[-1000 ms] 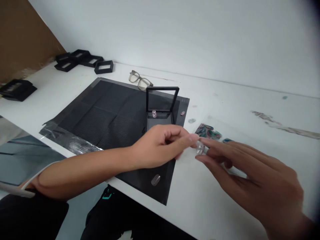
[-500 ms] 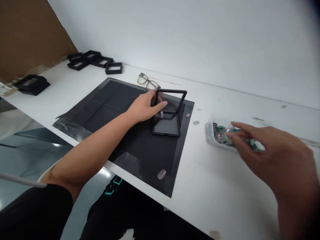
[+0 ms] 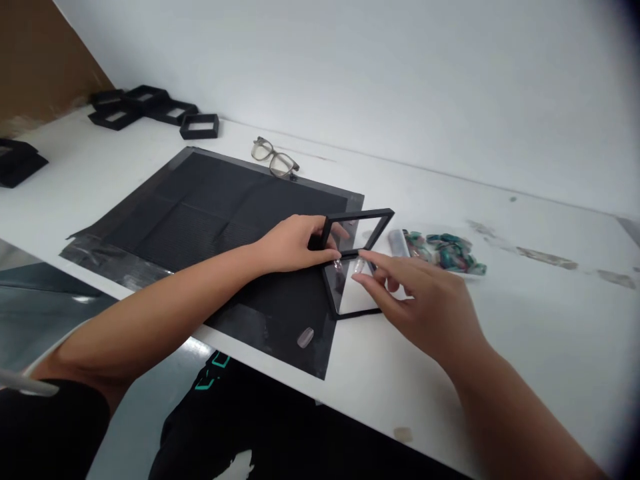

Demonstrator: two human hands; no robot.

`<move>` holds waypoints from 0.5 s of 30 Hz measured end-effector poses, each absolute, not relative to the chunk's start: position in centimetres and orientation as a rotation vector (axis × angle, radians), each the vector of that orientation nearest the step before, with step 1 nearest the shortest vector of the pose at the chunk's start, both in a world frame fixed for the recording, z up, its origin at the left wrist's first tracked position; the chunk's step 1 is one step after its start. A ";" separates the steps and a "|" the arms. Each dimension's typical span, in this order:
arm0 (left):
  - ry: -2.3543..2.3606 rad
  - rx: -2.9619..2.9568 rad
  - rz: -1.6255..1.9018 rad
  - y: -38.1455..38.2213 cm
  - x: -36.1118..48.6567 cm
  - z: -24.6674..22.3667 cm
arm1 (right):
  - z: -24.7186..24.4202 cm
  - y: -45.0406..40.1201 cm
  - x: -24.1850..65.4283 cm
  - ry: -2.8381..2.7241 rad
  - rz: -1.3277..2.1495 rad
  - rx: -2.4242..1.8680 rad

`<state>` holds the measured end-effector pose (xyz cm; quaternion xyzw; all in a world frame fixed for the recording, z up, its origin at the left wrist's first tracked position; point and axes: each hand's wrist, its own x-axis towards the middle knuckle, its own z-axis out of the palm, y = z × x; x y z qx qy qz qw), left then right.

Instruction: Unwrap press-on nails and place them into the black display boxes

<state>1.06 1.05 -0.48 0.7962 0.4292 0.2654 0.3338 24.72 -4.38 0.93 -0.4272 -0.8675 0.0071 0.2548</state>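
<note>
My left hand [image 3: 305, 245] grips the left side of a hinged black frame [image 3: 361, 313], which stands opened with clear film in both halves. A small shiny piece [image 3: 338, 265] lies on the film of the lower half, by my left thumb. My right hand [image 3: 425, 293] pinches a small clear piece [image 3: 359, 265] between thumb and forefinger over that same half. The frame is partly over the right edge of the black mat [image 3: 220, 207]. Another clear oval piece [image 3: 305, 337] lies on the mat near its front edge.
Behind my right hand, a clear plastic box [image 3: 399, 243] holds several green and brownish pieces. Eyeglasses [image 3: 274, 159] lie behind the mat. Several black frames [image 3: 199, 127] are at the back left, with more [image 3: 20, 163] at the far left. The white wall rises behind the table.
My right hand has moved left from the plastic box to the hinged frame, carrying the clear piece. My left hand has shifted the frame right and toward me. The view has turned slightly.
</note>
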 end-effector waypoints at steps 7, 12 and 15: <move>1.028 2.066 0.673 0.9 1.3 -0.3 | 0.1 -3.8 25.4 -2.450 0.367 -1.375; 1.044 2.174 0.714 1.1 1.5 -0.8 | 0.2 -4.1 25.4 -2.426 0.422 -1.376; 1.078 2.256 0.683 1.2 1.5 -1.0 | 0.2 -4.2 25.7 -2.399 0.453 -1.396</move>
